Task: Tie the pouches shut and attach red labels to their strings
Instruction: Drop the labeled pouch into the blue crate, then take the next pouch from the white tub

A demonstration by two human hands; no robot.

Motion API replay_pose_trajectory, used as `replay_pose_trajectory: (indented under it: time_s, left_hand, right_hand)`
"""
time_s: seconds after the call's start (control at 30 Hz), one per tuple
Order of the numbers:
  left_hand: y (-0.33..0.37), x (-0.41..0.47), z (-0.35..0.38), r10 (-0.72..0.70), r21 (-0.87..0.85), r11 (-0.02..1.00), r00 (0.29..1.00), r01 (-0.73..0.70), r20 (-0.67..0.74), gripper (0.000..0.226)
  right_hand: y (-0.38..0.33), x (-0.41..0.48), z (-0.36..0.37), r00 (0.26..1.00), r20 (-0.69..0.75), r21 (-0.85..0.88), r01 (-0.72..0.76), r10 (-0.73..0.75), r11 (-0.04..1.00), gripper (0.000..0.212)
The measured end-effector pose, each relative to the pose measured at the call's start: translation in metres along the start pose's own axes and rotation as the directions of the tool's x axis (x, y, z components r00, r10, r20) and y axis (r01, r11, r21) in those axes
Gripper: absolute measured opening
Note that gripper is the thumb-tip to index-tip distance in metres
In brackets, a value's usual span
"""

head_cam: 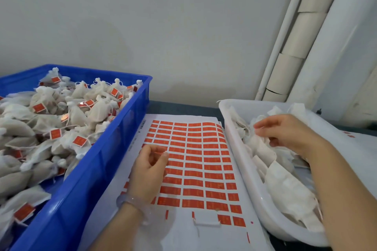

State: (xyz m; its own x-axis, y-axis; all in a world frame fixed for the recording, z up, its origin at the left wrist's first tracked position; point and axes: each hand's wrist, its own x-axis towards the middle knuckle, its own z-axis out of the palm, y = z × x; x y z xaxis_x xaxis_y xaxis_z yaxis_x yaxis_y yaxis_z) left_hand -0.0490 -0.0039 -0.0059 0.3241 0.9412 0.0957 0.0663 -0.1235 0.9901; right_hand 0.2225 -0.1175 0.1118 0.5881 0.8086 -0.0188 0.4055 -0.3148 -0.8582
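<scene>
A: So, what sits left, and how much room is there?

B: Blue crate, heaped with tied pouches, each with a red tag on its string. Its right wall lies along the left edge of the label sheet. The sheet fills the gap between the crate and the white tray, whose left rim overlaps the sheet's right edge. The only open lane is that strip, and a bare white patch near us where labels are gone.

A: Any writing you can read?

B: No. The red labels carry pale print, too small to make out.

A: Left hand?

B: Left hand hovers over the sheet's left columns, fingers curled, thumb by the forefinger. I cannot tell whether it pinches a label.

A: And on the right?

B: The tray holds loose pouches, untied and without tags. Right hand is inside at the far end, fingers curled into the top pouch, gripping its fabric. Pale tubes lean on the wall far right.
</scene>
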Motion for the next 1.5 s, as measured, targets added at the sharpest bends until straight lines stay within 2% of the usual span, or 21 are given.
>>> replay_pose_trajectory:
  time_s: [0.07,0.17,0.27,0.37,0.43,0.5,0.6,0.67,0.73,0.8,0.87,0.93,1.0,1.07,1.13,1.23,1.33,1.43,1.5]
  left_hand:
    - [0.001,-0.001,0.001,0.004,0.003,1.0,1.0,-0.004,0.005,0.008]
    - [0.004,-0.003,0.001,0.004,0.007,1.0,1.0,-0.004,0.005,0.008]
    - [0.007,-0.004,0.003,0.017,0.03,0.999,1.0,-0.018,0.013,0.007]
    - [0.012,-0.007,0.003,0.036,0.017,0.999,0.998,-0.036,0.045,0.009]
    - [0.014,-0.008,0.004,0.076,-0.014,0.997,0.995,-0.075,0.07,0.015]
    - [0.018,-0.01,0.003,0.131,-0.079,0.989,0.988,-0.125,0.082,0.029]
    - [0.022,-0.009,0.001,0.252,-0.209,0.953,0.955,-0.218,0.156,0.061]
    - [0.023,-0.008,-0.002,0.258,-0.277,0.942,0.934,-0.187,0.247,0.076]
    - [0.022,-0.009,-0.005,0.256,-0.269,0.949,0.9,-0.165,0.353,0.069]
    - [0.022,-0.01,-0.006,0.233,-0.17,0.969,0.89,-0.179,0.391,0.056]
    - [0.021,-0.009,-0.005,0.211,-0.036,0.977,0.922,-0.211,0.324,0.04]
    - [0.021,-0.008,-0.004,0.156,0.08,0.98,0.955,-0.182,0.254,0.021]
    - [0.018,-0.006,-0.005,0.104,0.14,0.981,0.975,-0.133,0.196,0.012]
    - [0.017,-0.006,-0.005,0.075,0.115,0.989,0.989,-0.09,0.131,0.015]
    - [0.018,-0.006,-0.006,0.058,0.067,0.996,0.995,-0.063,0.083,0.014]
    - [0.018,-0.007,-0.005,0.018,0.014,1.0,0.998,-0.019,0.068,0.011]
    - [0.019,-0.009,-0.005,-0.029,-0.001,1.0,0.996,0.029,0.083,0.016]
    - [0.024,-0.011,-0.003,0.025,0.012,1.0,0.993,-0.026,0.119,0.02]
    - [0.029,-0.013,-0.001,0.084,-0.029,0.996,0.977,-0.08,0.195,0.03]
  right_hand:
    - [-0.005,-0.001,-0.001,0.999,-0.033,0.224,0.018,-0.01,0.974,0.014]
    - [-0.015,-0.004,-0.002,0.995,-0.097,0.511,0.052,-0.003,0.858,0.023]
    - [-0.025,-0.012,-0.003,0.99,-0.128,0.631,0.129,-0.062,0.765,0.02]
    - [-0.039,-0.024,0.003,0.978,-0.154,0.669,0.21,-0.143,0.713,0.019]
    - [-0.051,-0.033,0.013,0.963,-0.197,0.67,0.27,-0.184,0.692,0.02]
    - [-0.062,-0.043,0.03,0.941,-0.233,0.609,0.337,-0.244,0.718,0.021]
    - [-0.063,-0.054,0.071,0.902,-0.244,0.342,0.423,-0.355,0.839,0.016]
    - [-0.056,-0.059,0.103,0.899,-0.175,0.176,0.429,-0.401,0.886,0.011]
    - [-0.045,-0.061,0.133,0.91,-0.093,0.146,0.415,-0.405,0.898,0.012]
    - [-0.033,-0.06,0.154,0.917,-0.067,0.16,0.399,-0.394,0.903,0.014]
    - [-0.02,-0.057,0.166,0.925,-0.125,0.204,0.377,-0.358,0.903,0.014]
    - [-0.008,-0.055,0.175,0.927,-0.23,0.274,0.354,-0.296,0.894,0.011]
    - [0.003,-0.057,0.181,0.939,-0.288,0.348,0.283,-0.185,0.894,0.011]
    - [0.012,-0.06,0.185,0.968,-0.238,0.414,0.181,-0.086,0.892,0.036]
    - [0.018,-0.061,0.187,0.983,-0.169,0.421,0.132,-0.065,0.897,0.047]
    - [0.016,-0.063,0.189,0.979,-0.18,0.401,0.158,-0.092,0.902,0.033]
    - [0.016,-0.064,0.187,0.973,-0.199,0.367,0.188,-0.12,0.911,0.033]
    - [0.015,-0.066,0.183,0.961,-0.21,0.335,0.241,-0.177,0.911,0.029]
    - [0.014,-0.067,0.182,0.953,-0.208,0.336,0.28,-0.219,0.899,0.025]
